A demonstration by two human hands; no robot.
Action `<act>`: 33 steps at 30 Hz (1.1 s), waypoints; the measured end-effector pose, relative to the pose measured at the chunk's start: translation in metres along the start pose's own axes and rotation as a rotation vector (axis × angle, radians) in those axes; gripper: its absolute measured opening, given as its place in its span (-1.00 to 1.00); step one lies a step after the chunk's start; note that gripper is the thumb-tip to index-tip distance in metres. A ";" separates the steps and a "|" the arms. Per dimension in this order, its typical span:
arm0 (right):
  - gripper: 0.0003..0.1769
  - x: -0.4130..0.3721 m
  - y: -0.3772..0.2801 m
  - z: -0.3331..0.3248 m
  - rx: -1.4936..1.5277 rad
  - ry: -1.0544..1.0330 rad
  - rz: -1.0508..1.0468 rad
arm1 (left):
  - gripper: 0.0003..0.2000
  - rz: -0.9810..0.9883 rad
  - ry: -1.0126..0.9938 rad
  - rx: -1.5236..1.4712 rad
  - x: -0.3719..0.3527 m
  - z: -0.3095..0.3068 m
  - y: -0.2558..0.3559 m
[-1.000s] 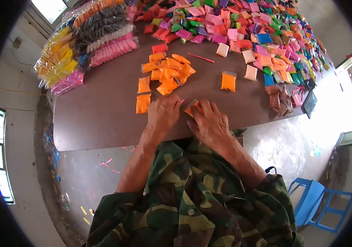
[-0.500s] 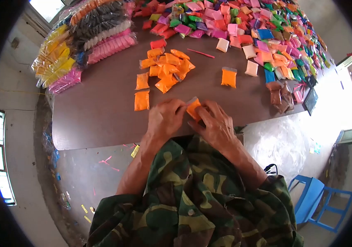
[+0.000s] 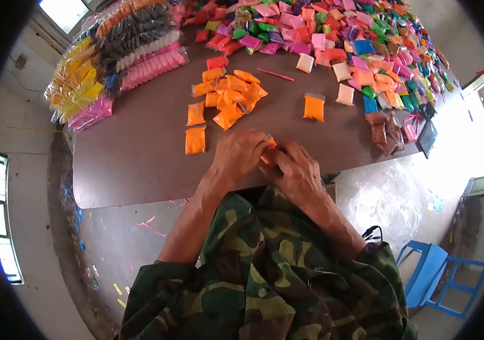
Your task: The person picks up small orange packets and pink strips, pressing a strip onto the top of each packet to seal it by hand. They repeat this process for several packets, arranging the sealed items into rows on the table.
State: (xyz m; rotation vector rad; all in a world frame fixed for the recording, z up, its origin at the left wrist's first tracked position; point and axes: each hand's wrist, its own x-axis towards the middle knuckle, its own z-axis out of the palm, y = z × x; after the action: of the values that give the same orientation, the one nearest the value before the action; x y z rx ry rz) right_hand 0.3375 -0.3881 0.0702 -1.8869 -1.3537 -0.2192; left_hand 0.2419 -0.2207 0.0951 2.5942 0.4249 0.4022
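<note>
Head camera, centre of frame: your left hand [image 3: 236, 157], fingers curled, pinches a small orange packet [image 3: 268, 144] at the brown table's [image 3: 134, 158] near edge; your right hand [image 3: 297, 171], just right, grips its other side, mostly hiding it.

Small orange packet [image 3: 268, 145]: one plastic pouch of bright orange filling, mostly covered, with only a sliver and a pale top edge showing. It is pinched between left hand [image 3: 236, 156] and right hand [image 3: 297, 170], over the near edge of the brown table [image 3: 140, 158].
</note>
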 end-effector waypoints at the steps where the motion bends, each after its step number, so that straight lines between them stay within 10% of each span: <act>1: -0.68 0.000 0.000 -0.001 -0.008 -0.015 0.007 | -0.82 0.022 -0.001 0.022 0.006 0.002 -0.004; 33: -0.78 -0.001 0.000 -0.009 0.061 -0.047 0.015 | -0.89 -0.050 0.266 -0.049 -0.036 0.017 -0.004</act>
State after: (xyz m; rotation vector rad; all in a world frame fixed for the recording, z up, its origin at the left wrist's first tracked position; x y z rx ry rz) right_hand 0.3398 -0.3945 0.0755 -1.8611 -1.3624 -0.1254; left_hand 0.2148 -0.2374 0.0714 2.4844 0.5614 0.7343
